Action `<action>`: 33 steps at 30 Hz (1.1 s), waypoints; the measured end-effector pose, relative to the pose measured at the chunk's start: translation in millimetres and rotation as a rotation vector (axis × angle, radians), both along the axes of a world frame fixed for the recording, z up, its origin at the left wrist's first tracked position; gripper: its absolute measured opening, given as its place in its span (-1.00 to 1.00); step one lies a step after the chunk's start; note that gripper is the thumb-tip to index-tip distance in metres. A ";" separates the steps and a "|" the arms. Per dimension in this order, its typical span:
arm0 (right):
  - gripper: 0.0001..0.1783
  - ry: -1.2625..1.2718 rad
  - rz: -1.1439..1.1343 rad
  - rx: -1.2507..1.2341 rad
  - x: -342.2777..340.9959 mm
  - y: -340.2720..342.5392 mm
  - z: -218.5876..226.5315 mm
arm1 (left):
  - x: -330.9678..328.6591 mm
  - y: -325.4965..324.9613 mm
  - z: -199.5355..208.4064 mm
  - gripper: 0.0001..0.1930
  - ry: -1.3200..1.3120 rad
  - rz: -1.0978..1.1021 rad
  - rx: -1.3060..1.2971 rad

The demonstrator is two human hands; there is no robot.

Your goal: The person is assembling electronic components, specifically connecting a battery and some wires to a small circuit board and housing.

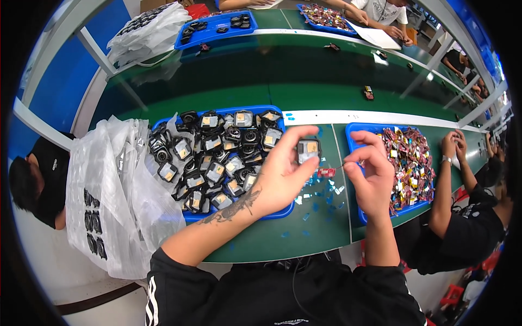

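My left hand is closed on a small square black watch case, its open side showing a silvery inside with a tan patch. To its right, the thumb and forefinger of my right hand pinch a thin dark wire. That wire seems to run to a small red part just below the watch case; whether the part hangs or rests on the table is unclear. Under my left forearm lies a blue tray full of similar black watch cases. Beside my right hand stands another blue tray heaped with small red, yellow and silver wired parts.
Translucent plastic sheeting with black cases inside bulges at the left. Small blue and white film scraps litter the green table. Across a white rail runs a green belt carrying a few parts. Co-workers sit right and opposite.
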State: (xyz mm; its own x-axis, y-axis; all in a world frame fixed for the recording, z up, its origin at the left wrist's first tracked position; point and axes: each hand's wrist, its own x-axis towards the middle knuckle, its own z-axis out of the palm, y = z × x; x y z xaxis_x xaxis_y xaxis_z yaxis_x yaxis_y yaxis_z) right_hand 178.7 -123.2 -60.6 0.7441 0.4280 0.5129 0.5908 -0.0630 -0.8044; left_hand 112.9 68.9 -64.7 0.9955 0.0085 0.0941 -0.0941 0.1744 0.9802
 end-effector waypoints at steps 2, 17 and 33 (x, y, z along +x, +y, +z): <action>-0.90 0.070 -0.024 0.061 -2.5 -2.4 -3.0 | 2.1 0.9 0.6 -0.54 -0.006 0.091 -0.154; -0.80 0.205 -0.009 -0.042 -21.0 26.7 4.9 | -5.6 -13.1 2.0 -0.62 0.015 0.067 -0.203; -0.94 0.152 -0.146 -0.115 -25.0 29.6 21.3 | -4.9 -11.0 -5.4 -0.65 -0.060 -0.053 -0.188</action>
